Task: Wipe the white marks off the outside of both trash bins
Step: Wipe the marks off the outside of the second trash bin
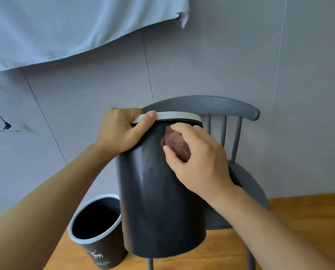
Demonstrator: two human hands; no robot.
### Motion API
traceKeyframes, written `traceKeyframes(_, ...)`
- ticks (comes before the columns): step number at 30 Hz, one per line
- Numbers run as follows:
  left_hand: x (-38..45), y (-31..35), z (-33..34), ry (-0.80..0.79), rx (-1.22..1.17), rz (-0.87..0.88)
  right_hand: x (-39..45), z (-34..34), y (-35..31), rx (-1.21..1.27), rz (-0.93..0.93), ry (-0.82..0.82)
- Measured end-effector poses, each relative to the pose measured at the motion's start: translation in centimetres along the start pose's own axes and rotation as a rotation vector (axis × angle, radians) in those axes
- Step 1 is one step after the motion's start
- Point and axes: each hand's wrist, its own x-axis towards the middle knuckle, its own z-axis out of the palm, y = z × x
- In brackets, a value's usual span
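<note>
Left hand [121, 129] grips the rim of the lifted bin [158, 191], right hand [197, 158] presses a brown cloth [177, 145]; hard rubbing could make the bin slip

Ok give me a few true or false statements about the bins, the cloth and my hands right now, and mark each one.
1. The left hand grips the white rim of the held bin. True.
2. The right hand holds a blue sponge. False: it holds a brown cloth against the bin's side.
3. The second bin stands upright at lower left. True.
4. The second bin has a deer print. True.
5. The held bin lies flat on the floor. False: it is raised before the grey chair.
</note>
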Motion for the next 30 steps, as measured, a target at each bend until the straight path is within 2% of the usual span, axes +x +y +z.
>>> traceKeyframes(2,-0.3,-0.2,-0.2,0.017,0.004,-0.010,0.3,-0.1,0.5,0.045,0.049,0.007)
traceKeyframes(5,-0.5,-0.8,-0.6,0.026,-0.023,-0.043,0.5,-0.4,2.5,0.079,0.227,0.051)
traceKeyframes(7,-0.6,-1.3,-0.7,0.037,-0.050,-0.076,-0.3,-0.1,2.6,0.089,0.254,0.068)
traceKeyframes(9,-0.6,-1.7,-0.7,0.047,-0.056,-0.093,-1.7,0.3,1.5,0.122,0.115,0.041)
traceKeyframes(11,-0.7,-2.0,-0.6,0.056,-0.037,-0.107,-3.1,0.8,0.6,0.103,-0.100,-0.065)
traceKeyframes(12,-0.7,-2.2,-0.7,0.063,-0.037,-0.119,-3.3,0.9,0.6,0.090,-0.140,-0.098)
traceKeyframes(17,-3.1,-4.3,-2.7,0.182,-0.129,-0.235,-2.9,0.6,2.5,0.119,0.141,-0.123)
traceKeyframes(22,-6.6,-6.3,-8.2,0.333,-0.068,-0.253,-3.2,1.7,0.8,0.347,0.186,-0.168)
traceKeyframes(26,-9.3,-7.9,-14.0,0.443,0.081,-0.300,-2.3,3.3,-2.4,0.543,0.225,-0.268)
traceKeyframes(30,-14.3,-9.8,-19.7,0.491,0.265,-0.338,-2.1,6.5,-6.6,0.632,0.180,-0.391)
